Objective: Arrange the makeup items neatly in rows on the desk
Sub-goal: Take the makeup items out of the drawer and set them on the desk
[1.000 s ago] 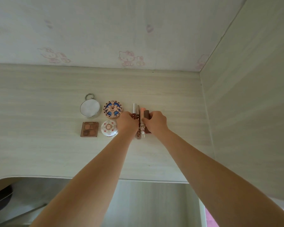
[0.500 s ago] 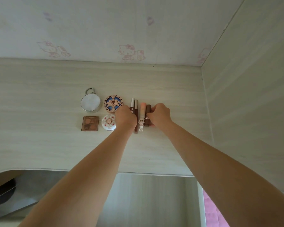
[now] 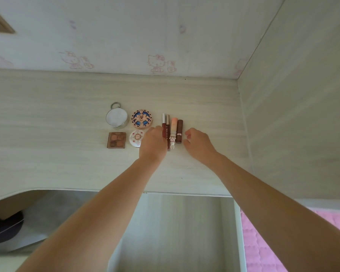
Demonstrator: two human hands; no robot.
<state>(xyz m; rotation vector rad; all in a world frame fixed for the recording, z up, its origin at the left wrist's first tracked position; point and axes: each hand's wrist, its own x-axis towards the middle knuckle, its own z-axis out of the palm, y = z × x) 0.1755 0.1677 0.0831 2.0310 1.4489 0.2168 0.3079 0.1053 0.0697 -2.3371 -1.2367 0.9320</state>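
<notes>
Hands: left hand [image 3: 154,143] lies against the lip gloss tubes [image 3: 165,127], grip hidden; right hand [image 3: 197,143] loosely curled, holding nothing, just beside the brown lipstick [image 3: 179,131] at its 3 o'clock.
Near row: eyeshadow palette [image 3: 116,140], white compact [image 3: 136,138].
Far row: round mirror [image 3: 116,117], patterned compact [image 3: 141,118].
Desk [image 3: 47,144]: tubes lie parallel, the peach bunny tube [image 3: 173,132] among them.

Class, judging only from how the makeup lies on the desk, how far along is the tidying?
Nearly done. Done: silver tin, patterned compact, eyeshadow palette and white compact form two rows; four lip tubes lie parallel. In hand: left hand touches the tubes; right hand holds nothing. Left: perhaps evening the tube ends.
</notes>
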